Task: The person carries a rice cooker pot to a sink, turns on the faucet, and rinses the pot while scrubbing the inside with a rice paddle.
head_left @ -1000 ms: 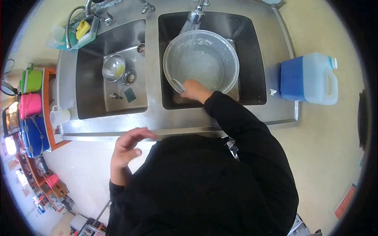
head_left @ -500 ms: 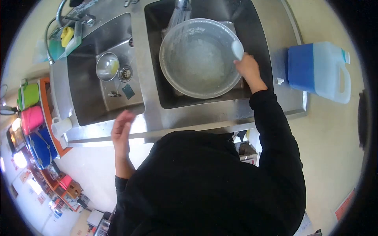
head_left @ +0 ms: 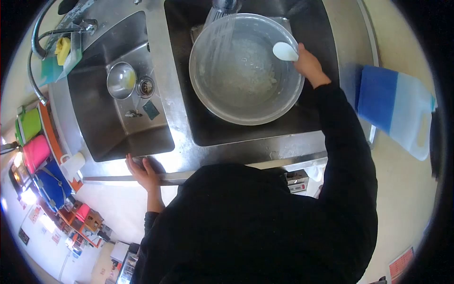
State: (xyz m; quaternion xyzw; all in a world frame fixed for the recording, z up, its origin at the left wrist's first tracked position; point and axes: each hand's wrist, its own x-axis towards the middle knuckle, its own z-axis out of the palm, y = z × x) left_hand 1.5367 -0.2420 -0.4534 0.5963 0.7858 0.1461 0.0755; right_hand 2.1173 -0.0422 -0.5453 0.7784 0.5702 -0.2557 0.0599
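My right hand (head_left: 309, 65) is closed round the handle end of a white spoon (head_left: 284, 51), its oval bowl over the right side of a large metal basin (head_left: 246, 121). The handle is hidden by my fingers. Water runs in streams from a spray tap (head_left: 227, 5) into the basin, where cloudy water covers pale, lumpy bits I cannot name. My left hand (head_left: 143, 174) rests on the steel counter's front edge below the left sink, fingers apart and holding nothing.
In the left sink (head_left: 94, 137) are a small metal bowl (head_left: 113, 85), a drain strainer (head_left: 145, 87) and a dark green piece (head_left: 151, 110). A blue-and-clear jug (head_left: 395, 104) stands right, a white mug (head_left: 73, 164) left. A yellow cloth (head_left: 62, 51) lies in a greenish tray.
My left hand has come down onto the counter edge, fingers spread. The spoon in my right hand has turned to point left over the basin. The view has shifted slightly.
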